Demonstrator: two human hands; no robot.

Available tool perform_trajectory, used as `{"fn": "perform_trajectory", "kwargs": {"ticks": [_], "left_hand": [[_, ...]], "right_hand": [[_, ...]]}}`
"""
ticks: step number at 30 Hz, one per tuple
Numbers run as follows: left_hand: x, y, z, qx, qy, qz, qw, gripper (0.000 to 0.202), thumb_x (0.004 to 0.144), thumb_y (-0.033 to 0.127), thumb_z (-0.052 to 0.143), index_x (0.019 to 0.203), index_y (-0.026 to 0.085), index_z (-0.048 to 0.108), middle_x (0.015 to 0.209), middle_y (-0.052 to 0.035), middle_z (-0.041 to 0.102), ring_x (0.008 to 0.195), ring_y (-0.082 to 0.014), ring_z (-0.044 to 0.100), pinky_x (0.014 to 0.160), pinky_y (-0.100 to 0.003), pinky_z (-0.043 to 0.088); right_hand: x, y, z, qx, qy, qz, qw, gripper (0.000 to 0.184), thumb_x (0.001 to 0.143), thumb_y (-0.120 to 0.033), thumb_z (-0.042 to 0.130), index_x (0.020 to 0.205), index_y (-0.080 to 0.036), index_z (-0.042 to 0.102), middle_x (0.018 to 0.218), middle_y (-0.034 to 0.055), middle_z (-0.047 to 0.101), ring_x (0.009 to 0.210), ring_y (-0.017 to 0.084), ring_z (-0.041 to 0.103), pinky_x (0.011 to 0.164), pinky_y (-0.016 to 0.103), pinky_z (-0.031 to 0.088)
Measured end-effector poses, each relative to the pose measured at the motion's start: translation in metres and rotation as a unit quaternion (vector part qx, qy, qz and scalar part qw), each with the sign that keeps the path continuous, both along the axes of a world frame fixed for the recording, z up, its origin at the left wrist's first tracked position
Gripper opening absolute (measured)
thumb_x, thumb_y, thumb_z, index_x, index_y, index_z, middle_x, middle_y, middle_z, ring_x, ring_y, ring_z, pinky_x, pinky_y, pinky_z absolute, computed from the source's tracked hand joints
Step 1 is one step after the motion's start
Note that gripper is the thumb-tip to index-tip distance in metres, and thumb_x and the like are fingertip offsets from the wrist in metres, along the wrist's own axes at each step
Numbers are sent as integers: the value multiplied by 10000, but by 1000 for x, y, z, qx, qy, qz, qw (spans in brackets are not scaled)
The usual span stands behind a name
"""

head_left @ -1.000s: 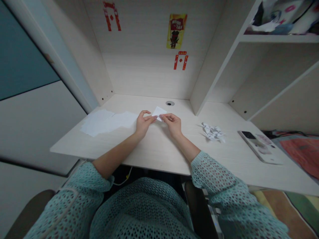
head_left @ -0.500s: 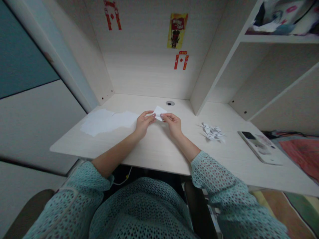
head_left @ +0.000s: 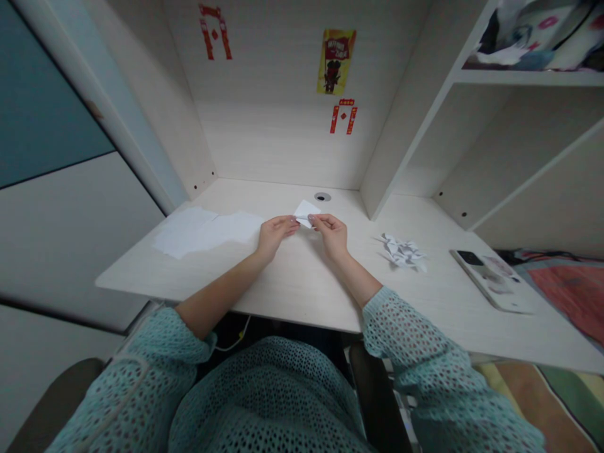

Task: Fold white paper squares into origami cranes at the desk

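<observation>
Above laminate desk [head_left: 302, 296], left hand [head_left: 274, 237], right hand [head_left: 331, 236] pinch thin white paper [head_left: 306, 212].

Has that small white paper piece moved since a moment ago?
Yes, the small white paper piece has shifted slightly right, closer to the round grey-rimmed desk grommet.

Loose sheets of white paper [head_left: 202, 229] lie on the left of the counter [head_left: 141, 274], and a crumpled heap of paper scraps [head_left: 401, 251] sits on the right, near a white smartphone [head_left: 491, 288]. A cable grommet [head_left: 322, 197] is set into the counter at the back. A yellow poster [head_left: 336, 63] and red paper ornaments [head_left: 214, 31] hang on the back panel, beneath which a shelf [head_left: 528, 77] holds cloth items. Red bedding [head_left: 570, 292] lies beyond the counter.
</observation>
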State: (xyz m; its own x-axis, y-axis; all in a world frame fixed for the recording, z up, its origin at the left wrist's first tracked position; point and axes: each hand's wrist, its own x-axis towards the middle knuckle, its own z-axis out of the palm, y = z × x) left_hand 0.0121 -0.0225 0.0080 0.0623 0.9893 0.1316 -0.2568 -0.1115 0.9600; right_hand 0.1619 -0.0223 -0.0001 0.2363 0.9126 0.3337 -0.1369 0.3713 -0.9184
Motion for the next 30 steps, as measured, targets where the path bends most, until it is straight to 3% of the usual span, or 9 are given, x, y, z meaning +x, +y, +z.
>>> {"fn": "perform_trajectory", "kwargs": {"ticks": [3,23,30], "left_hand": [[0,1,-2,-2,4,5,1000,309,656,392,713,806,125,675,846,-102,698,840,-195,659,857,-340,484],[-1,1,1,-20,-39,0,999,328,643,387,726,835,127,669,884,-97,696,852,-187,656,879,-337,459],[0,0,0,-15,9,-26,999,351,621,416,737,808,125,678,817,-75,692,795,-165,644,848,-316,464]], "right_hand": [[0,0,0,1,-3,5,1000,276,608,-432,722,729,-189,673,728,23,683,665,142,599,650,280,470],[0,1,-2,-14,8,22,1000,276,595,-422,729,730,-187,683,703,18,674,632,123,568,607,255,441],[-2,-5,3,-4,-7,34,999,244,604,-389,732,720,-179,687,718,30,690,661,144,603,655,280,469]]}}
